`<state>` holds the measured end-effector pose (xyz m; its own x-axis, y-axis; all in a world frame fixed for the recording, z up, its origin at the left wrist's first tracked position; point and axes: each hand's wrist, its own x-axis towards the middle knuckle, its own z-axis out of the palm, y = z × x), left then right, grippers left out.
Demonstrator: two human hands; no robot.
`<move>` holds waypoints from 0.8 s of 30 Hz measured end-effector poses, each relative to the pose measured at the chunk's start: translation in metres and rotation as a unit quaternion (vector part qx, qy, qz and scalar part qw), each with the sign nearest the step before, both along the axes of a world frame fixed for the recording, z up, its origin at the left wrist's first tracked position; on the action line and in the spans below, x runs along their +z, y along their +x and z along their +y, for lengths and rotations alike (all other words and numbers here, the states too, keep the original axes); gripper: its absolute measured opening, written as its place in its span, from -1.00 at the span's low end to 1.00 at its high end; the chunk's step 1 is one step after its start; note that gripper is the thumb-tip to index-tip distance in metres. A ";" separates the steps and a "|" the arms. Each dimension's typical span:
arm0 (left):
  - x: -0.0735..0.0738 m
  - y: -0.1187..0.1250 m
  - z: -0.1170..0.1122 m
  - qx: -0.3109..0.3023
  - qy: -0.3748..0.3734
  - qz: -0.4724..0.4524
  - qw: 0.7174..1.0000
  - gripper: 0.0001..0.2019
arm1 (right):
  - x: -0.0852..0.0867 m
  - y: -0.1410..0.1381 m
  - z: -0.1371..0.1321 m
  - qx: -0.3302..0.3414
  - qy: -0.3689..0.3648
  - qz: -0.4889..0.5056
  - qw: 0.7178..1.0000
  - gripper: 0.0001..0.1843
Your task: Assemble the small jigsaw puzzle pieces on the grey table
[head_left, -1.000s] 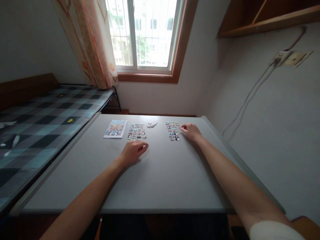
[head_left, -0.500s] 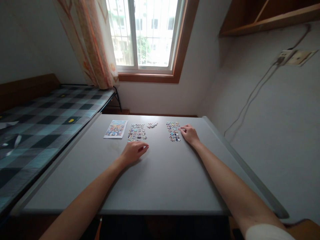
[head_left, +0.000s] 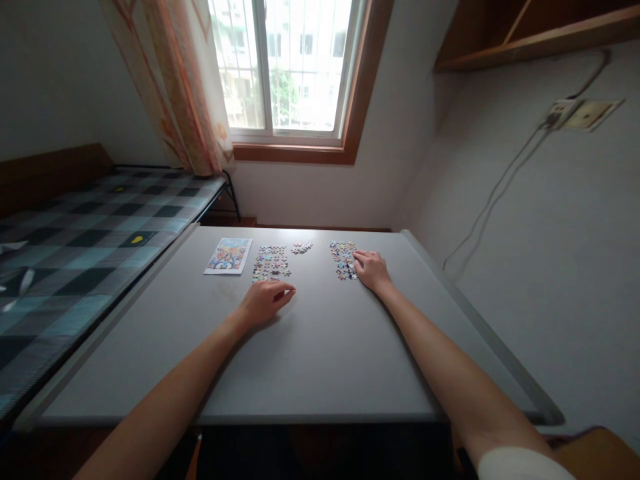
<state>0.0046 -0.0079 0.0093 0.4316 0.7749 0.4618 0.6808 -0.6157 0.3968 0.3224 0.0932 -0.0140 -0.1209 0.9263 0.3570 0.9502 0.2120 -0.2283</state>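
Note:
Two arms reach over a grey table (head_left: 320, 360). My left hand (head_left: 264, 300) rests palm down with fingers loosely stretched, just in front of a block of laid-out puzzle pieces (head_left: 271, 263). My right hand (head_left: 370, 268) lies flat at the right edge of a second block of puzzle pieces (head_left: 341, 259), its fingertips touching them. I see nothing held in either hand. A small clump of pieces (head_left: 302, 248) lies between the two blocks, further back. A colourful picture card (head_left: 229, 255) lies left of the pieces.
A bed with a blue and black checked cover (head_left: 75, 247) runs along the table's left side. Behind the table are a window (head_left: 285, 67) and a curtain (head_left: 175, 80). A white wall with a socket and cables (head_left: 575, 115) stands close on the right.
My right hand has slid a little nearer along the right edge of the right block of pieces. The left hand has stayed put. The view has shifted slightly.

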 end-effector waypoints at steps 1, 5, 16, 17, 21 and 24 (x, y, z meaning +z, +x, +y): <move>0.000 0.000 0.000 0.000 0.001 -0.001 1.000 -0.79 | 0.000 0.000 0.000 -0.002 -0.001 -0.001 1.000 -0.64; 0.000 0.000 0.000 0.000 0.002 0.002 1.000 -0.79 | 0.000 -0.001 -0.001 -0.005 -0.004 -0.003 1.000 -0.63; 0.000 0.000 0.000 0.000 0.005 0.002 1.000 -0.79 | 0.001 -0.001 -0.001 0.004 -0.012 -0.017 1.000 -0.61; 0.000 0.000 0.000 -0.001 0.005 0.004 1.000 -0.79 | 0.002 -0.001 -0.001 0.004 -0.013 -0.017 1.000 -0.61; 0.000 0.000 0.000 -0.001 -0.001 0.012 1.000 -0.79 | 0.002 -0.002 -0.002 0.005 -0.014 -0.015 1.000 -0.61; -0.001 -0.001 0.000 0.000 -0.004 0.011 1.000 -0.79 | 0.002 -0.002 -0.002 0.006 -0.012 -0.011 1.000 -0.61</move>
<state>0.0039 -0.0074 0.0085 0.4411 0.7784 0.4467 0.6900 -0.6124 0.3859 0.3200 0.0913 -0.0115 -0.1398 0.9330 0.3316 0.9525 0.2182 -0.2123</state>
